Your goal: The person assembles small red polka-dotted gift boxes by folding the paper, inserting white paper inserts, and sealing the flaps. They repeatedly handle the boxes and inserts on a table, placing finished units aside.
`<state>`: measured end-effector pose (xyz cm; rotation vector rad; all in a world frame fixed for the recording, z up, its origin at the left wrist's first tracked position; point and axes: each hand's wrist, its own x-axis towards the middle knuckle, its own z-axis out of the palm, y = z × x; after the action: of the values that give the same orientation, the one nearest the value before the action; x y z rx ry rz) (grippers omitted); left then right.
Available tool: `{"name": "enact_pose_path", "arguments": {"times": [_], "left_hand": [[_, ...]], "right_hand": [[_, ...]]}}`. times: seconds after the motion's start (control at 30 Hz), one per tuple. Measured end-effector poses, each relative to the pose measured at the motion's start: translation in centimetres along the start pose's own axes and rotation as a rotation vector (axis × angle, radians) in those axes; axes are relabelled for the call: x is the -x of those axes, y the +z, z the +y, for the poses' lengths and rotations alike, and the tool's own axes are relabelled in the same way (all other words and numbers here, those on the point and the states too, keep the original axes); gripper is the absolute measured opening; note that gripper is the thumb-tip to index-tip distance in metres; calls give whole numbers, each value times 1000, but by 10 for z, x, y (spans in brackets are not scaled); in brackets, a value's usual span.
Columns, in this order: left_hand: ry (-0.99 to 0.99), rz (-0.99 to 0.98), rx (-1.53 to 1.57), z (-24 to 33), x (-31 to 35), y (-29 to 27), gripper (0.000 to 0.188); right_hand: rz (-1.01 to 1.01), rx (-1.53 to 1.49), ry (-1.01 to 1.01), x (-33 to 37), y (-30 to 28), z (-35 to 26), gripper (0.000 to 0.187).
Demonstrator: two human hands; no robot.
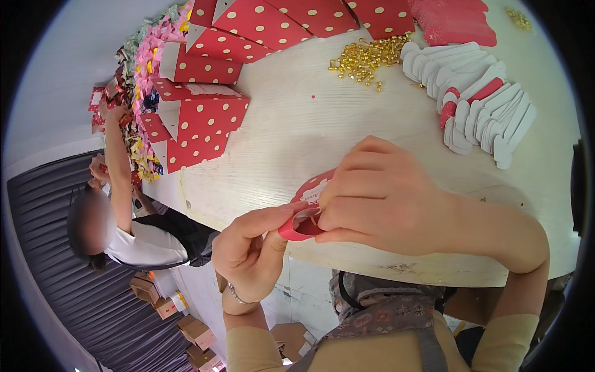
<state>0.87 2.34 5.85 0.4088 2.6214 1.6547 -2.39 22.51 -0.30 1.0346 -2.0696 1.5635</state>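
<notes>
Above the near edge of the table, both hands hold a red card piece bent into a loop, with a white printed patch on its upper part. My left hand pinches the loop's left side between thumb and fingers. From the right, my right hand is closed on the other side of the card, its fingers curled and partly hiding it. Whether a small fastener is between the right fingertips cannot be made out.
Red dotted boxes line the table's far left. At the back lie small gold pieces, red cards and fanned white card shapes. Colourful wrapped items are heaped behind the boxes. Another person works at left. Cartons stand on the floor.
</notes>
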Motion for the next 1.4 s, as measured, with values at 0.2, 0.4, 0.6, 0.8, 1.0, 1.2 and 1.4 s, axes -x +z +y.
{"name": "enact_pose_path", "arguments": {"times": [0.2,0.4,0.6,0.8,1.0,1.2,1.4], "left_hand": [[12,-68,128,-7,-2,-2,11],[479,-162,-334,-9,-14,-6,16],[540,-186,-187,-22,-14,-3,23],[424,-182,-25,-45,-11,-2,31],[318,-295,146,-61,-18,-2,26],[346,-283,140,-64,-25,5,22],[391,-158,-69,-49,-20,6,19]], "right_hand": [[-12,22,3,0,-1,1,20],[-39,54,31,0,-3,-2,22],[61,90,8,2,8,-4,22],[61,77,-83,4,10,1,16],[65,-11,-119,5,14,5,15],[119,6,-153,8,16,8,17],[68,-62,-40,4,12,3,16]]}}
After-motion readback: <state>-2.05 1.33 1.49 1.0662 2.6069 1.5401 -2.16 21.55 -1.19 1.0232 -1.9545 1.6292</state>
